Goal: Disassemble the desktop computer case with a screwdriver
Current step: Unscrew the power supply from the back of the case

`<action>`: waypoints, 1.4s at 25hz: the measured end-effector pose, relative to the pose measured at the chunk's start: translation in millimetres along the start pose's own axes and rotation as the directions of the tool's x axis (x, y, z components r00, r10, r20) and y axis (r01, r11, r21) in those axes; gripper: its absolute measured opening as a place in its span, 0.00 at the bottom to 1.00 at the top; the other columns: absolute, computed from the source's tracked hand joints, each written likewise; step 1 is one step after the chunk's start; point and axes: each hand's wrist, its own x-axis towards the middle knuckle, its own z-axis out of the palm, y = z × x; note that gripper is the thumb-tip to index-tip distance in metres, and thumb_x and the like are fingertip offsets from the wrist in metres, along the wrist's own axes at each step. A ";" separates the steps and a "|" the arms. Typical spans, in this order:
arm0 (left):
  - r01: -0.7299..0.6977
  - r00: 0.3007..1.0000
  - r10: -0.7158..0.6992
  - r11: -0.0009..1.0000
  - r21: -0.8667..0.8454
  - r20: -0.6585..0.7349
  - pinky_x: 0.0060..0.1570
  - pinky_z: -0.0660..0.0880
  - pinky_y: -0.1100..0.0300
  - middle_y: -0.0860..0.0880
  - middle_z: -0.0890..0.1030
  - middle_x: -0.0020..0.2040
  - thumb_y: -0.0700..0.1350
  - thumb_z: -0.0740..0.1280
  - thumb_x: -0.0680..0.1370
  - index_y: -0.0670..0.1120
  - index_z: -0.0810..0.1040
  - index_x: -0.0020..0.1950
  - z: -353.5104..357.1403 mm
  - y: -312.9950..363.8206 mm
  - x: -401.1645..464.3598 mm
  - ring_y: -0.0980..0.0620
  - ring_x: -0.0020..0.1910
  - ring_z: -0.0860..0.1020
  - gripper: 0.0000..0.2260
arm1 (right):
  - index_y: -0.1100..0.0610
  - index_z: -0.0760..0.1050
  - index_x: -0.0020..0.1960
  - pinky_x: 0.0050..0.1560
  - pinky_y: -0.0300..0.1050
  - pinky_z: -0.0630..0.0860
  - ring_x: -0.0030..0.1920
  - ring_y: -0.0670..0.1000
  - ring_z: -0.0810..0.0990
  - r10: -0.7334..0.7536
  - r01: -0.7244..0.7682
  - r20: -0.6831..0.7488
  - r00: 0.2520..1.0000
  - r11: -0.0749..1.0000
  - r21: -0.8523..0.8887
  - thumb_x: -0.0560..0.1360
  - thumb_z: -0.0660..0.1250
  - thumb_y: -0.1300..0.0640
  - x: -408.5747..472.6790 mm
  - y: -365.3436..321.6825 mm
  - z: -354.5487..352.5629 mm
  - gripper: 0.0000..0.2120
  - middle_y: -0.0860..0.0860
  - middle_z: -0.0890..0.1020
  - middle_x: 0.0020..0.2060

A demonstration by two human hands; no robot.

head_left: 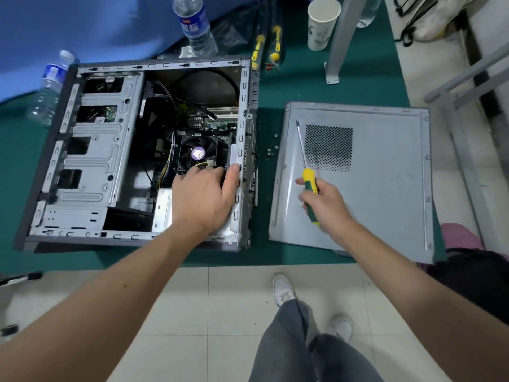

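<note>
Now your left hand (202, 197) reaches into the open computer case (137, 150) lying on its side, fingers curled over something just below the CPU fan (197, 154), thumb straight along the case's right rail; what they hold I cannot tell. Right of the case, over the removed side panel (371, 183), your right hand (325, 205) is wrapped around the screwdriver (307, 172). The steel looks stiff, heavy and sharp-edged: grip the frame rails, not the cables
</note>
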 end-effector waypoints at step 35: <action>0.095 0.990 -0.089 0.994 0.050 -0.106 0.68 0.57 0.43 0.51 0.73 0.39 0.61 0.40 0.79 0.45 0.73 0.36 14.4 10.4 -17.7 0.47 0.46 0.70 0.30 | 0.56 0.84 0.46 0.27 0.40 0.70 0.31 0.51 0.79 0.065 -0.093 0.312 0.948 0.993 0.077 0.77 0.69 0.53 -37.4 38.1 -56.7 0.09 0.56 0.82 0.36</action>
